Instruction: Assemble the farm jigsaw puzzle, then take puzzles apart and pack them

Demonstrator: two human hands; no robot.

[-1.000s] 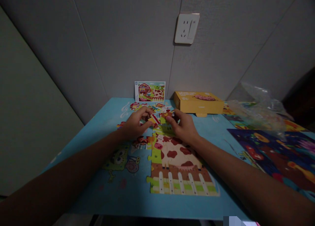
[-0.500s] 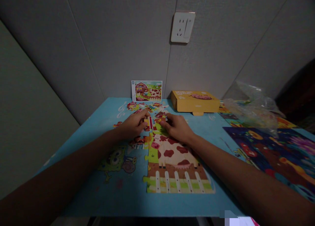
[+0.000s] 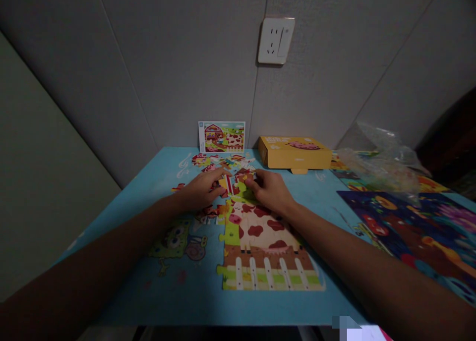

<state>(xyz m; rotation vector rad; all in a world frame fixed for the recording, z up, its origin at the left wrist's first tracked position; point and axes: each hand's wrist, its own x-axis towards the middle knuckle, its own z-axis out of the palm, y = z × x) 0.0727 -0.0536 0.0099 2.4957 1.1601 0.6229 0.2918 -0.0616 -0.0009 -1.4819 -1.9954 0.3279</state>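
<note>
A partly joined jigsaw puzzle [image 3: 267,237] lies on the blue table, showing a spotted cow above a white fence. Beyond its far edge, my left hand [image 3: 203,190] has thumb and fingers closed on a puzzle piece [image 3: 228,185] with red, white and yellow on it. My right hand [image 3: 273,191] pinches a brown and green puzzle piece [image 3: 241,179] close by on the right; its fingertips are partly hidden. Small joined pieces [image 3: 210,213] lie below my left hand, against the puzzle's left side. Several loose pieces [image 3: 238,160] are scattered beyond both hands.
A farm picture card [image 3: 225,137] leans on the wall at the back. Right of it sits a yellow box [image 3: 297,158]. Clear plastic bags [image 3: 383,167] and a dark, colourful picture [image 3: 412,237] lie on the right side of the blue table [image 3: 167,301].
My left fingers have stretched slightly forward and right over the striped piece. The right-hand piece has shifted and turned a little. The joined cow section stays in place.
</note>
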